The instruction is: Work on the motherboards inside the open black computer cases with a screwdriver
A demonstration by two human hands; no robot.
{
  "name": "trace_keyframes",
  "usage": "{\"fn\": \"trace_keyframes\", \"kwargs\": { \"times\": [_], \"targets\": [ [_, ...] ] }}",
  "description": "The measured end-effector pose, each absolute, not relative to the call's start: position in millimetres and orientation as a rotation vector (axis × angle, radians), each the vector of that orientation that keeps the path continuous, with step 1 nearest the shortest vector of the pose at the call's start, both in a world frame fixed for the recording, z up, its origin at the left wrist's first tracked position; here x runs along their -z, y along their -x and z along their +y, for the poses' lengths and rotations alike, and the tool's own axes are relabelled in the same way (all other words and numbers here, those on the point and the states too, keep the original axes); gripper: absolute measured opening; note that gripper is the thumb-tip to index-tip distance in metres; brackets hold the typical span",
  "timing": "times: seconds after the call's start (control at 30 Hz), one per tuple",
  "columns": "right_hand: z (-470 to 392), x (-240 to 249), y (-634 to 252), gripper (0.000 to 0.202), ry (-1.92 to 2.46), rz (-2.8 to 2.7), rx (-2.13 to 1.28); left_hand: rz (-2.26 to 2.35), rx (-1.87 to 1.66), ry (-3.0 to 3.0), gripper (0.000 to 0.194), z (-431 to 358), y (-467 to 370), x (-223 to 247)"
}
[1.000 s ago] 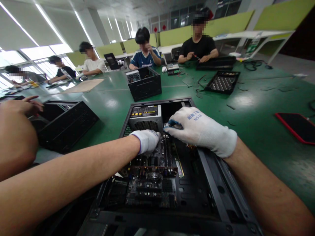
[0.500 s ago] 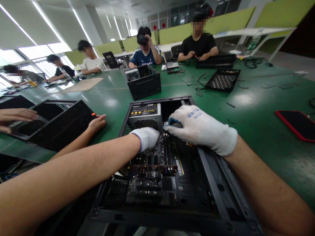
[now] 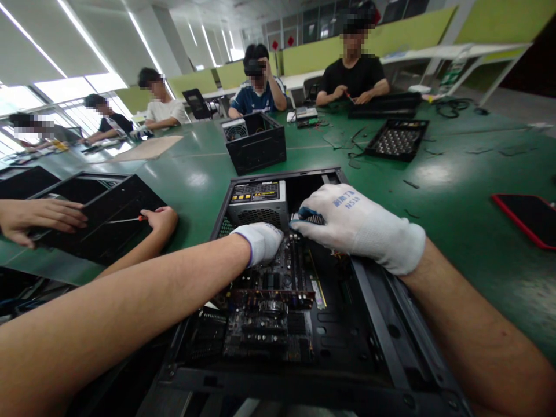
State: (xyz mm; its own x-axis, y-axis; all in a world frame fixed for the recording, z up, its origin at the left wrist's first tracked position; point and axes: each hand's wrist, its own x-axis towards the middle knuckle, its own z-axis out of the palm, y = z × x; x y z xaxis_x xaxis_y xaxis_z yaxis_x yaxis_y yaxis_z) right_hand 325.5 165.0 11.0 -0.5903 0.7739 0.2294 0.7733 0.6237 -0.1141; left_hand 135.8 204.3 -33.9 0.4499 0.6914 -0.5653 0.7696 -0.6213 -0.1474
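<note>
An opened black computer case (image 3: pixel 382 324) lies before me with a motherboard (image 3: pixel 278 339) inside. My left hand (image 3: pixel 266 242), in a white glove, reaches in over the board's far end, just below the power supply (image 3: pixel 258 202). Its fingers curl down, their tips out of sight, and whatever they grip is hidden. Beside it my right hand (image 3: pixel 350 217), in a white glove with blue-coated fingers, is closed around a ribbed, striped cable (image 3: pixel 315 219) near the board's far right corner. A memory module (image 3: pixel 320 294) shows along the board's right edge.
At left, a co-worker's hands (image 3: pixel 160 223) are at another black case (image 3: pixel 117 220) with an orange-handled screwdriver (image 3: pixel 139 218). A third case (image 3: pixel 256 147) stands beyond mine. To the right are a red-edged phone (image 3: pixel 527 220) and a black tray of round pieces (image 3: pixel 399 140).
My hands stay almost where they were. At left, the co-worker's far hand has come onto the case side, and the screwdriver's shaft now shows against the panel. The view has shifted slightly.
</note>
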Motion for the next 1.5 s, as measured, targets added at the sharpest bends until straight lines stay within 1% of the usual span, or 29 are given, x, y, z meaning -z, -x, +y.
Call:
{"fn": "trace_keyframes", "kwargs": {
  "times": [0.23,0.47,0.9,1.1,1.5],
  "targets": [
    [164.8,-11.6,-325.1,0.041,1.256,-2.598,0.002,1.298,0.870,-2.551,0.044,207.0,-133.8,35.0],
    [166.1,-9.1,-326.8,0.046,1.255,-2.585,-0.010,1.336,0.859,-2.562,0.045,208.2,-129.7,24.9],
    [165.9,-10.3,-325.8,0.047,1.263,-2.589,-0.016,1.311,0.937,-2.578,0.044,206.8,-131.7,23.2],
    [165.4,-11.4,-325.2,0.045,1.267,-2.592,-0.015,1.291,1.002,-2.565,0.049,203.8,-136.0,27.7],
    [165.9,-10.7,-325.2,0.046,1.270,-2.585,-0.017,1.258,1.045,-2.587,0.043,201.6,-147.3,25.8]
  ]
}}
